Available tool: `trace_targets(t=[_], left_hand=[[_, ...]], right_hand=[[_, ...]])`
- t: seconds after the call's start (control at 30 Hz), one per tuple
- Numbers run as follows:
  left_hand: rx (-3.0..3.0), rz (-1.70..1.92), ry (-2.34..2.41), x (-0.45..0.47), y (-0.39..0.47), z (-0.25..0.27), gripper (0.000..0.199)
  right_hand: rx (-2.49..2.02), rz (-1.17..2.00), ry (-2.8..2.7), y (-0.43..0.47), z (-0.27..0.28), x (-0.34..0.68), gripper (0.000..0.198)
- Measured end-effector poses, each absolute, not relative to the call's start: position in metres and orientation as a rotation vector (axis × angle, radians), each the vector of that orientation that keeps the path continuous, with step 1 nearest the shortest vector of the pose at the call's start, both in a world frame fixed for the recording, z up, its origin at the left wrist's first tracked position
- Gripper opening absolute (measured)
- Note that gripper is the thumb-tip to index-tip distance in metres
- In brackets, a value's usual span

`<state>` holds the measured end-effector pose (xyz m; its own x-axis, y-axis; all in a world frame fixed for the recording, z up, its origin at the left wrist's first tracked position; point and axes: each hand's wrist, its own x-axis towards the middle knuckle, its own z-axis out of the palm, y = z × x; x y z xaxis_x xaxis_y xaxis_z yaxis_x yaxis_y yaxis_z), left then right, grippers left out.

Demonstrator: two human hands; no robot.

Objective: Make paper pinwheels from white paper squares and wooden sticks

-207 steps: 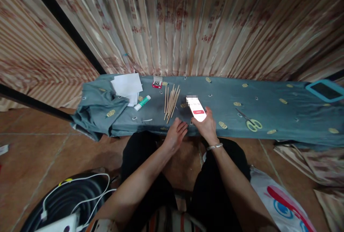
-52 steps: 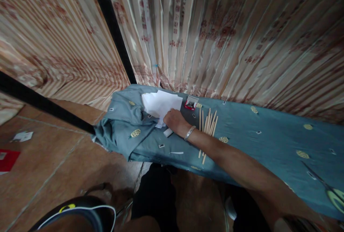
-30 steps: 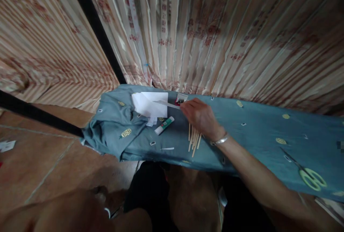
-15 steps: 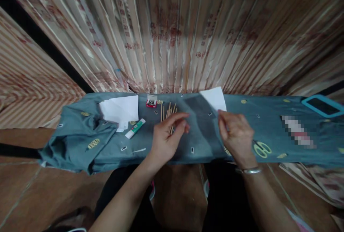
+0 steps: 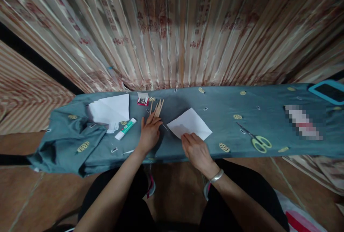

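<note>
A square white sheet of paper lies cornerwise on the cloth. My right hand, wearing a silver bangle, has its fingers closed at the sheet's near edge. To the left, several thin wooden sticks lie in a loose bundle. My left hand rests over their near ends with fingers apart, hiding that part of them. Between the hands a thin whitish sliver touches the sheet's left corner.
Left of my hands are a glue stick, stacked white paper and a small open red box of metal bits. Yellow-handled scissors, a blurred packet and a blue-framed tablet lie right. A curtain hangs behind.
My right hand has brought the raised sheet down onto the cloth between my hands. My left hand has lowered onto the sticks. The view has shifted slightly, baring the scissors.
</note>
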<state>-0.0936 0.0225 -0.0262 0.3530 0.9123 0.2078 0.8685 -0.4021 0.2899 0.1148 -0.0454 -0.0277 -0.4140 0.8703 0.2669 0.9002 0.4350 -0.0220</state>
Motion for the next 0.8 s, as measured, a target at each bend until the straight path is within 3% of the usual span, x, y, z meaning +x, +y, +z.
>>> trace_targets(t=[0.13, 0.33, 0.53, 0.7, 0.8], left_hand=[[2.505, 0.528, 1.617, -0.093, 0.014, -0.025, 0.049], [2.587, 0.535, 1.151, -0.068, 0.0, -0.033, 0.053], [2.51, 0.551, 1.061, -0.052, -0.004, -0.031, 0.022], [2.424, 0.507, 1.142, -0.05, -0.017, -0.023, 0.02], [2.354, 0.557, 1.231, -0.051, -0.024, -0.026, 0.033]], right_hand=[[-1.496, -0.023, -2.447, -0.056, -0.02, 0.112, 0.027], [-1.445, 0.275, -2.261, -0.059, -0.028, 0.154, 0.052], [-1.46, 0.683, -1.95, -0.052, -0.027, 0.184, 0.024], [-1.526, 0.89, -1.646, -0.039, -0.023, 0.187, 0.023], [-1.541, 0.903, -1.591, -0.022, -0.024, 0.183, 0.025]])
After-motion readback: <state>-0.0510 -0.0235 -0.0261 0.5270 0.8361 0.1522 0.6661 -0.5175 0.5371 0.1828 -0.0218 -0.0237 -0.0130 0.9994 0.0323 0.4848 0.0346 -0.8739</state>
